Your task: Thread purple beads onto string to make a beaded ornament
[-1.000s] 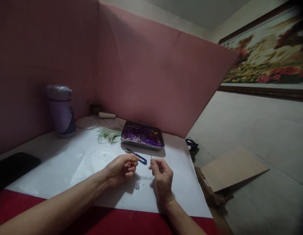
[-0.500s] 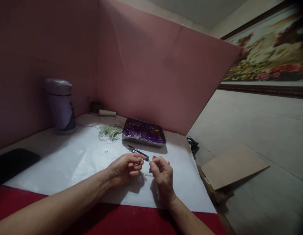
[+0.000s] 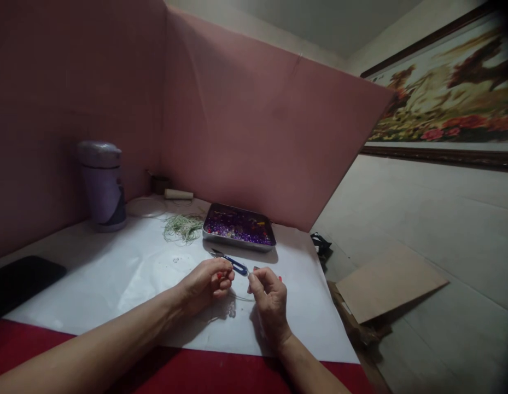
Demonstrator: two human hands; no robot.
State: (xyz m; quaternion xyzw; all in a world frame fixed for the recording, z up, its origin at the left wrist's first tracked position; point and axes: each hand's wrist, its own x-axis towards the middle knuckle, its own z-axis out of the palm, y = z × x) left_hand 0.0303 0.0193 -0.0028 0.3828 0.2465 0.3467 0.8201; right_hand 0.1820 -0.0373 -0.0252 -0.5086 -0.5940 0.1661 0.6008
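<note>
While I monitor the desk (image 3: 315,317) through the head camera, I register both hands above its white covering, midway along the near edge. At the left hand (image 3: 210,279), the thumb and forefinger are pressed together at the tips, the other fingers curled; I cannot tell what lies between them. At the right hand (image 3: 270,298), the thumb and forefinger pinch a pale strand (image 3: 242,298), part of which curves low across the gap between the hands, toward the near edge from the fingertips. I locate the blue snips (image 3: 236,266) just beyond that gap, blades directed toward the far-left corner, and partly covered by the left fingertips in my view. Clear small pieces (image 3: 230,311) lie nearer the near edge. Near the far edge, I read a metal tray (image 3: 237,243) containing purple beads (image 3: 237,225); a tangle of green thread (image 3: 182,228) sits just left of it. A lilac flask (image 3: 101,189) stands upright toward the far-left corner. Red cloth (image 3: 221,372) borders the near edge.
</note>
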